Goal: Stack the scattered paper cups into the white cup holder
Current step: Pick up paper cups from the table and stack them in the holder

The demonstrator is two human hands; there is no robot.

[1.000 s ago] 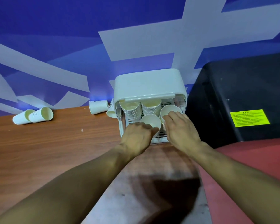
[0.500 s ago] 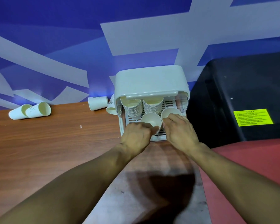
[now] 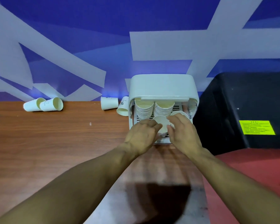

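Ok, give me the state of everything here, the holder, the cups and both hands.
white cup holder: front open
back stacks: nested, upright inside
front cup: upright, mouth up
right cup: upright, partly hidden
four loose cups: lying on sides
left hand: grips front cup
right hand: at the front cups, grip unclear

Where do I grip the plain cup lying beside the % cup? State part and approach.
Grip the plain cup across its mid wall, from above: it lies on its side on the table, curved wall up, and the % cup crowds its right end.
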